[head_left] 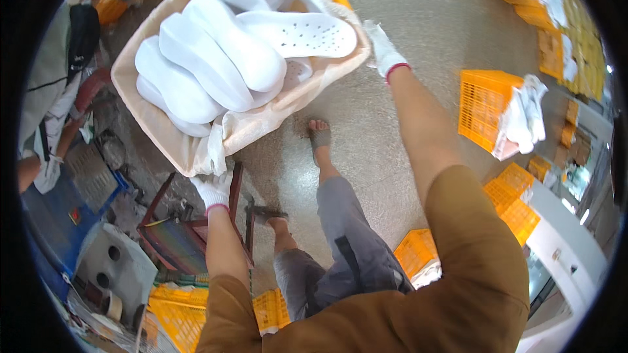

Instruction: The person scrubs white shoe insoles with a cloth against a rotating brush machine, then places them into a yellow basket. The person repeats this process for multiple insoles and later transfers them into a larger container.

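White soles [226, 42] look light, springy; lined crate [147, 114] likely bulky. Best held by corners: my left hand [214, 191] and right hand [386, 50] clasp them, fingertips partly hidden.

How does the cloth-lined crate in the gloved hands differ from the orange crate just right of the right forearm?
The cloth-lined crate has peach fabric over its walls; the orange crate shows bare mesh. The cloth-lined crate is held by the left hand and right hand; the orange crate sits on the floor, untouched. The cloth-lined crate appears larger in view than the orange crate. Both show some orange and carry white items.
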{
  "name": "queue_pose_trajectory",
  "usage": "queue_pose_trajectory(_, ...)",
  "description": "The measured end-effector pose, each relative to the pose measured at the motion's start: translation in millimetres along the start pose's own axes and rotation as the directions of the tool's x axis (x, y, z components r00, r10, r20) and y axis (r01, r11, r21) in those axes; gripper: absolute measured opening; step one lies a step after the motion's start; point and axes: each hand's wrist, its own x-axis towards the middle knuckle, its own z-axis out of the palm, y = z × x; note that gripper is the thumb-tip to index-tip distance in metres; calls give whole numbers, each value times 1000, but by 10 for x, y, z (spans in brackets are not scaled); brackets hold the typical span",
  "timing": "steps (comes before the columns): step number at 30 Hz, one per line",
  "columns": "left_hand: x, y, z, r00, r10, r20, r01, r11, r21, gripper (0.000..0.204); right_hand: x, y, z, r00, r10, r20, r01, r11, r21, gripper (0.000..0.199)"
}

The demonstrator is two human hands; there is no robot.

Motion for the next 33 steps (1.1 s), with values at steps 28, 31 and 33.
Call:
queue_pose_trajectory(28,-1586,979,694,975,163,153,-202,936,289,61,-329,-956,9,929,-307,208,280,213,-936,33)
queue_pose_trajectory(31,-900,916,647,899,237,368,-407,764,501,49,-220,-1176,421,910,-230,345,381,134,-915,47)
queue_pose_trajectory(33,-822,942,568,832,264,488,-552,479,683,39,-242,-1333,483,936,-91,341,342,465,-817,52)
